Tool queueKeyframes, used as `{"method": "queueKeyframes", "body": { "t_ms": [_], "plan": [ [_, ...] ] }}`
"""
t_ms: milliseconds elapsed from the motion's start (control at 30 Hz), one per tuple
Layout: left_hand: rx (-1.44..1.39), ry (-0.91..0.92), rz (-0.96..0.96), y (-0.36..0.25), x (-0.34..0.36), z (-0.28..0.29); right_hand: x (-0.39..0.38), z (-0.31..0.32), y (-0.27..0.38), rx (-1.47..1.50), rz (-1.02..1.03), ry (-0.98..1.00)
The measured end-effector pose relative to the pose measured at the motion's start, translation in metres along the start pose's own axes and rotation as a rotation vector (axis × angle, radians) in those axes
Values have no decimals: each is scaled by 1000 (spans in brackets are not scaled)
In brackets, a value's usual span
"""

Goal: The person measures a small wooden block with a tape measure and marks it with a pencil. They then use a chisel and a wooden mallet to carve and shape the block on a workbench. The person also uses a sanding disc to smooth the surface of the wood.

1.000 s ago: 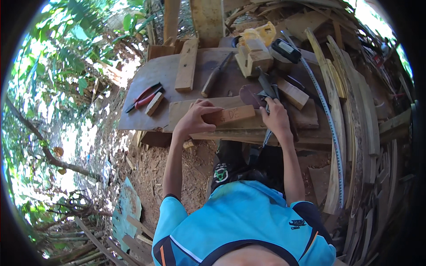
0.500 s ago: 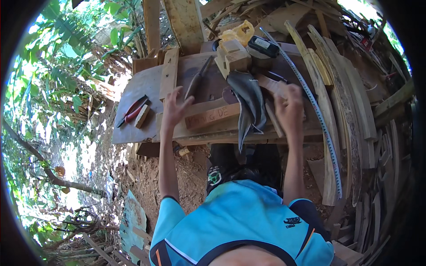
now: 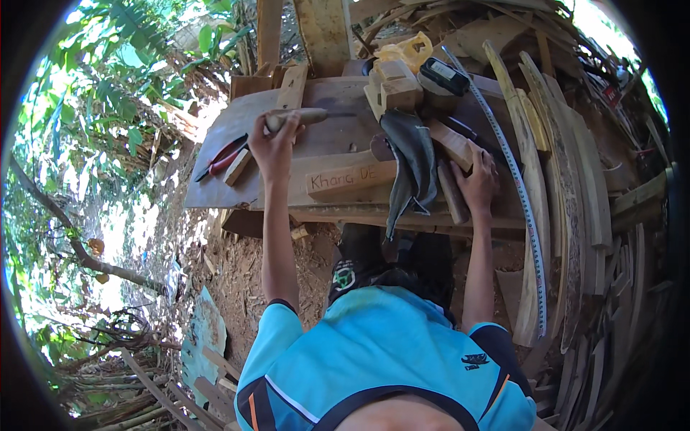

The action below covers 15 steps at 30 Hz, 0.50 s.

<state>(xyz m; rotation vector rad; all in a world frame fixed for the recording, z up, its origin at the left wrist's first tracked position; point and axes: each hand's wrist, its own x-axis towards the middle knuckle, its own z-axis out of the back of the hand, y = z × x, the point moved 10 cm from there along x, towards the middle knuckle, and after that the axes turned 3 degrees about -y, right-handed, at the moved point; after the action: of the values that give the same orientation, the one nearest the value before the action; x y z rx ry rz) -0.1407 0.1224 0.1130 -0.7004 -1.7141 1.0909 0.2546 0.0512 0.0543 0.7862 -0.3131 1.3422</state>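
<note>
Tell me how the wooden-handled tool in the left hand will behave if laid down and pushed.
The wooden-handled tool may roll, as its handle looks rounded. It would probably swing in an arc, the handle being much thicker than the narrow shaft. It seems stiff: the shaft runs straight out.

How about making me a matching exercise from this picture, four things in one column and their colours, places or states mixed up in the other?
Things
1. Wood-handled tool
2. Pliers
3. Grey cloth
4. Measuring strip

Descriptions
A. Long and narrow, near the boards on the right
B. Hanging past the near edge of the table
C. In the grip of the left hand
D. Partly red

Right pairs: 1-C, 2-D, 3-B, 4-A
</note>
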Motion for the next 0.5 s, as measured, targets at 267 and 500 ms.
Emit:
{"method": "queueKeyframes", "body": {
  "t_ms": [267,500],
  "plan": [
    [-488,15,-203,-99,-21,15,-2,-5,-5,-2,-9,28],
    [-807,107,-196,-104,-30,17,-3,-4,-6,-49,9,6]
  ]
}}
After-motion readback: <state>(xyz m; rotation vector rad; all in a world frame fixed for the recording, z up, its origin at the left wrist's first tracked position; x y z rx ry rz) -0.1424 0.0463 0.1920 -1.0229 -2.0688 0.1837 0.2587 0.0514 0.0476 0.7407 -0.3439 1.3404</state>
